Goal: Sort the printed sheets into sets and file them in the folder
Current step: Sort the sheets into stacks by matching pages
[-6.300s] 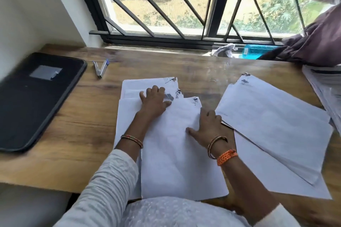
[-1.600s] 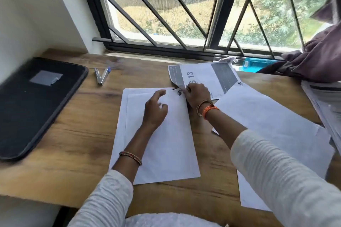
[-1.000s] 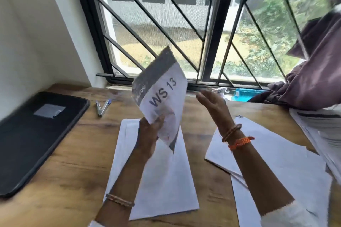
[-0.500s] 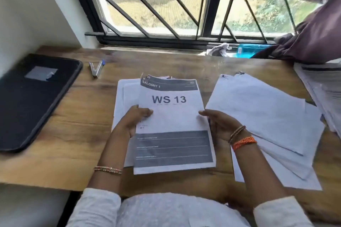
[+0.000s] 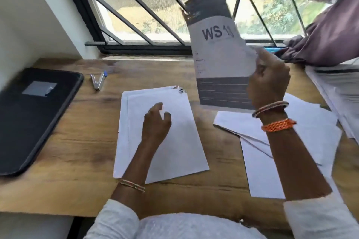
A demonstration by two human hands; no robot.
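Printed white sheet with grey bands and large "WS 1…" heading (image 5: 217,48): raised above the wooden desk (image 5: 77,141), upright and slightly curled, in front of the barred window (image 5: 155,6). Last digit of the heading blurred; not readable.

Right hand (image 5: 269,81): lifted, forearm angled up from the lower right, fingers curled round the right edge of the raised sheet, gripping it. 2 bangles and 1 orange woven band (image 5: 278,125) on the wrist.

Left hand (image 5: 156,122): low over the stack of blank-side-up white sheets (image 5: 174,141) at desk centre, fingers loosely curled, grasping nothing. Contact with the stack: cannot tell. Thin beaded bangle on the wrist.

Centre stack: clipped or stapled at its far right corner, lying flat, near edge toward the person.

Fanned white sheets (image 5: 258,161): flat on the desk to the right of the centre stack, partly under the right forearm.

Black rectangular zip folder with grey label (image 5: 29,118): closed, flat at the left desk edge, well apart from the sheets.

Silver stapler with blue tip (image 5: 98,82): between folder and centre stack, nearer the window.

Further paper pile (image 5: 338,91): far right edge, below purple cloth (image 5: 330,31).
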